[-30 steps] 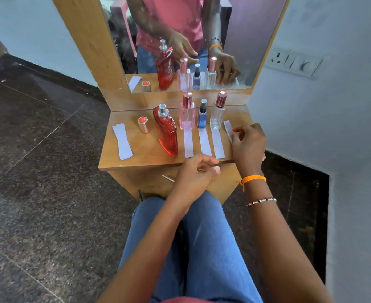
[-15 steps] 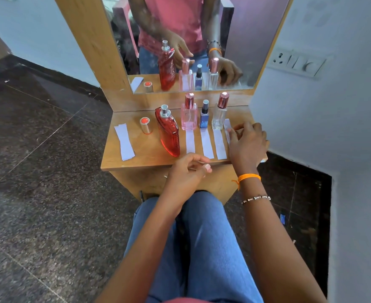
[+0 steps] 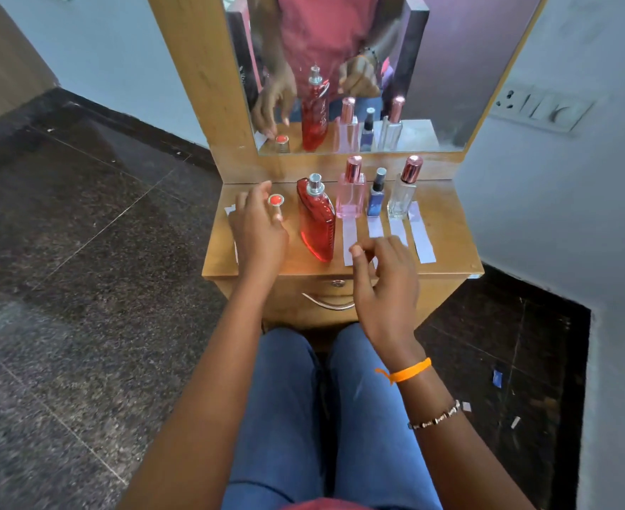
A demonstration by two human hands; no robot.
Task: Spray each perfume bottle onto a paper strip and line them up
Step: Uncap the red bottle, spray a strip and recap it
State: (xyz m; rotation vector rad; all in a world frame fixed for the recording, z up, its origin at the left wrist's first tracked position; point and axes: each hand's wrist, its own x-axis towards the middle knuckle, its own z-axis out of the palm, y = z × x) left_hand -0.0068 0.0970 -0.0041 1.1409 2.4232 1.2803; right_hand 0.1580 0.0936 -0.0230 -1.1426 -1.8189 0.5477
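Wooden vanity top (image 3: pixel 447 230) holds bottles each fronted by its strip; left hand (image 3: pixel 257 230), fingers loose, reaches over spare strips (image 3: pixel 230 209), likely for the uncapped red bottle (image 3: pixel 316 222); right hand (image 3: pixel 386 285) hovers relaxed, holding nothing.

Four bottles stand upright beyond the right hand (image 3: pixel 384 288): red bottle (image 3: pixel 316 224), uncapped, between both hands; pink bottle (image 3: pixel 350 195), small blue bottle (image 3: pixel 375 198), clear bottle (image 3: pixel 402 195). Four white strips (image 3: pixel 420 235) lie flat before them; spare strips (image 3: pixel 230 210) lie under the left hand (image 3: pixel 257 233).
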